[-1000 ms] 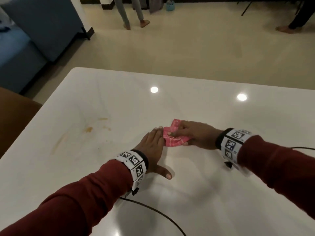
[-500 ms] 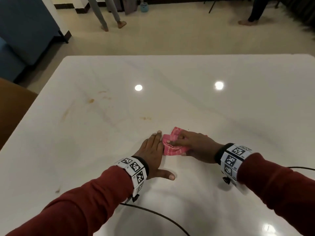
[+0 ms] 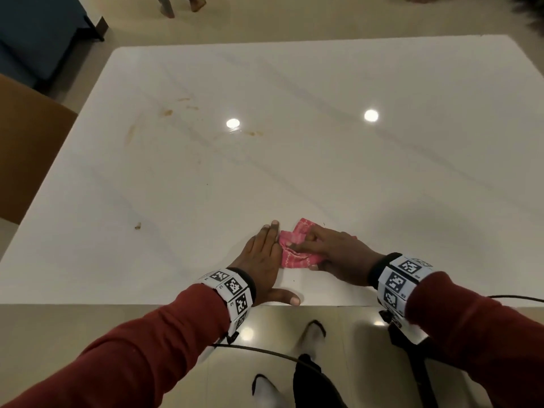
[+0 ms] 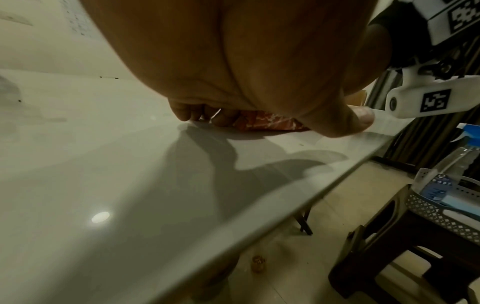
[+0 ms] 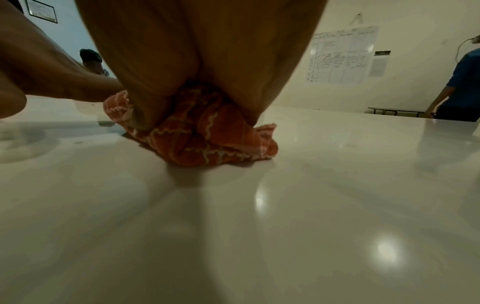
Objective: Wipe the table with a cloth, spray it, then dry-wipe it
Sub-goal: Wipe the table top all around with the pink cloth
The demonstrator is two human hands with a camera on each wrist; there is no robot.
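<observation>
Glossy white marble table, stains far-left | crumpled pink checked cloth gripped by right hand near front edge, likely bunched for wiping | left hand flat, fingers straight, empty, bracing beside it.

You have a beige tiled floor at the top of the head view, a blue sofa upper left, a brown chair at the left edge. Your right wrist view shows a cream wall with a chart upper right.
</observation>
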